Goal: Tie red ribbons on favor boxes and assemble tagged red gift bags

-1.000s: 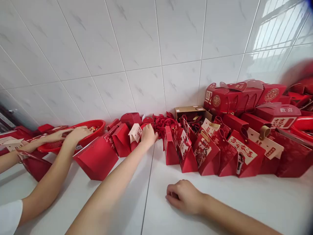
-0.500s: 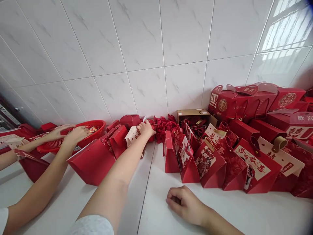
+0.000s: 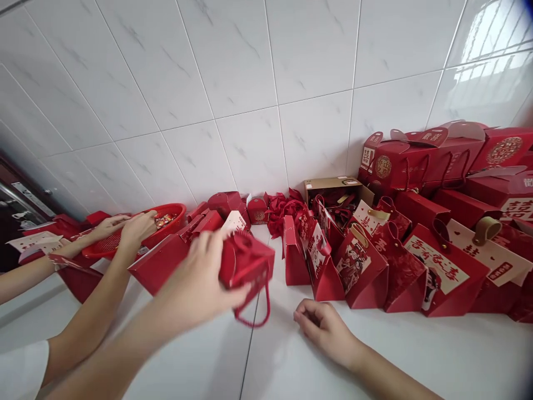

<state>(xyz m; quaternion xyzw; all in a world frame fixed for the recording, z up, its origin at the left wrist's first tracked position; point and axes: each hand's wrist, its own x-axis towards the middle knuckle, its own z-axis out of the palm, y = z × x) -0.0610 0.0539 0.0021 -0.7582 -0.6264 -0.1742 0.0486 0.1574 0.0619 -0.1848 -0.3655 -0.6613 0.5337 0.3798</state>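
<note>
My left hand (image 3: 195, 283) is closed around a small red gift box (image 3: 252, 261) and holds it above the white table. A red cord handle (image 3: 254, 322) loops down from this box. My right hand (image 3: 327, 330) rests on the tabletop with its fingers curled in, and nothing shows in them. Just behind it stands a row of red gift bags (image 3: 362, 278), some with cream printed panels. Past the held box, by the wall, are another small red box (image 3: 258, 210) and a heap of red ribbon (image 3: 286, 214).
At left, a co-worker's hands (image 3: 139, 225) are at a red plastic basket (image 3: 177, 222) with wrapped candies. A cardboard box (image 3: 328, 183) stands by the tiled wall. Larger red boxes (image 3: 412, 161) line the back right. More red bags (image 3: 162, 261) stand left of centre.
My left hand has come back from near the wall towards me, now bringing the small red gift box with it. The right hand stays curled on the table.
</note>
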